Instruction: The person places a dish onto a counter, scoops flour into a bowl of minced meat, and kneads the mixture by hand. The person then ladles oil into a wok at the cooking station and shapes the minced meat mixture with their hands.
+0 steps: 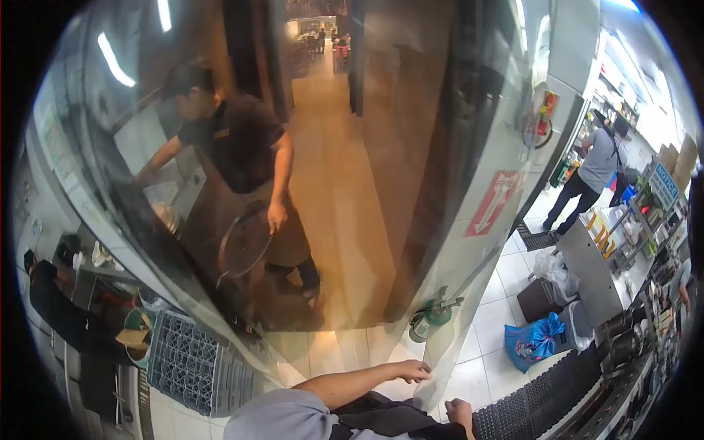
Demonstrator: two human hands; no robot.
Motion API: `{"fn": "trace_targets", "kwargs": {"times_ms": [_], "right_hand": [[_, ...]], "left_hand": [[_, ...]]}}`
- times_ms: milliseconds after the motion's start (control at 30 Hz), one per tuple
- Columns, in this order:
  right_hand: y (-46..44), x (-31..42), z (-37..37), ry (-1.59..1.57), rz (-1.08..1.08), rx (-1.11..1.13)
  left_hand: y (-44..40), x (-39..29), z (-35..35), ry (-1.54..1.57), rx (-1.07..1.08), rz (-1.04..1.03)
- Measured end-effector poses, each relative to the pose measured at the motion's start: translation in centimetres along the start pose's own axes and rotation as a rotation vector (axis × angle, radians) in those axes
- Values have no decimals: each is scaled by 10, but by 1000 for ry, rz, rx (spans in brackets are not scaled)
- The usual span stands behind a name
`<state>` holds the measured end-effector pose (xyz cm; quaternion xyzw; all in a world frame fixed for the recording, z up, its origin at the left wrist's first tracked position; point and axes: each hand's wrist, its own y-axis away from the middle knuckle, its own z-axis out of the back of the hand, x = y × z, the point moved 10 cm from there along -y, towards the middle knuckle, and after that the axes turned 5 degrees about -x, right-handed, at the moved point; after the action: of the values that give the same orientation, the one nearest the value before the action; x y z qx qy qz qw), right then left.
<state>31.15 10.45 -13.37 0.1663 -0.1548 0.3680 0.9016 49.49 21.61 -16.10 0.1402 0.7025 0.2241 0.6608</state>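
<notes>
My left hand [415, 371] reaches across in front of my body, palm down, its fingers loosely bent and apart, with nothing seen in them. It is nearest to the lower end of a clear plastic curtain [469, 242] hanging at the doorway; whether it touches the plastic I cannot tell. Lower and to the right, my right hand [460, 411] is closed in a fist beside my dark apron [389, 418]. What the fist holds, if anything, is hidden. A green cylinder [440, 317] stands on the floor ahead of my hands.
Through the doorway, a person [242, 147] carries a round tray [246, 243]. Grey dish racks [187, 359] are stacked at left. At right lie a black rubber mat [539, 396], a blue bag [534, 341] and a dark bin [541, 299]. Other people [600, 158] work at both sides.
</notes>
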Motion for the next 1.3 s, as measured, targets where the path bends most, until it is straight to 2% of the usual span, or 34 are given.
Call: {"fn": "trace_targets", "kwargs": {"times_ms": [67,133,200,233,267,333,367,400,433,500,567,600,667,733,800,833,933,967,1033,1167,1267,1300], "right_hand": [[-12,-52,-11,-94,-113,51],[-3,-52,15,81,90,140],[11,-47,65,37,75,114],[8,-55,81,-2,63,100],[-1,-92,65,-11,42,103],[-14,-175,30,-142,186,-126],[-24,-232,-4,-121,25,75],[-41,-264,6,-140,-23,70],[-62,-298,23,-56,-126,37],[-96,-361,66,132,-320,-5],[-142,-400,136,-50,-553,-170],[-172,-404,172,-9,-545,-190],[-228,-415,223,37,-544,-211],[-285,-433,249,-33,-539,-232],[-344,-447,254,-98,-533,-210],[-375,-450,251,-172,-528,-180],[-463,-450,224,-53,-411,1],[-489,-422,243,-1,-327,-12],[-541,-398,257,-100,-328,47],[-634,-406,292,-187,-333,16],[-676,-432,331,-264,-377,-92],[-684,-448,335,-285,-409,-99]], "left_hand": [[-22,-22,-13,-161,1,-89],[-48,-44,-20,-115,-29,-55],[-82,-64,-18,-74,-44,-35],[-104,-69,-5,-106,-156,-58],[-124,-74,5,-135,-260,-79],[-152,-88,30,-247,-403,-138],[-160,-95,47,-383,-572,-192],[-164,-100,60,-446,-685,-175],[-172,-103,67,-528,-668,-147],[-186,-88,67,-487,-629,-79],[-203,-59,62,-415,-534,79],[-205,-46,56,-366,-485,182],[-203,-19,44,-62,-571,395],[-212,22,4,618,-595,700],[-242,17,-11,856,-596,766],[-262,7,-10,898,-593,757],[-326,-18,8,950,-609,709],[-348,-26,18,961,-620,689],[-391,-40,45,972,-647,646],[-492,-78,124,913,-683,502],[-590,-109,190,806,-648,336],[-617,-148,194,856,-583,493]]}}
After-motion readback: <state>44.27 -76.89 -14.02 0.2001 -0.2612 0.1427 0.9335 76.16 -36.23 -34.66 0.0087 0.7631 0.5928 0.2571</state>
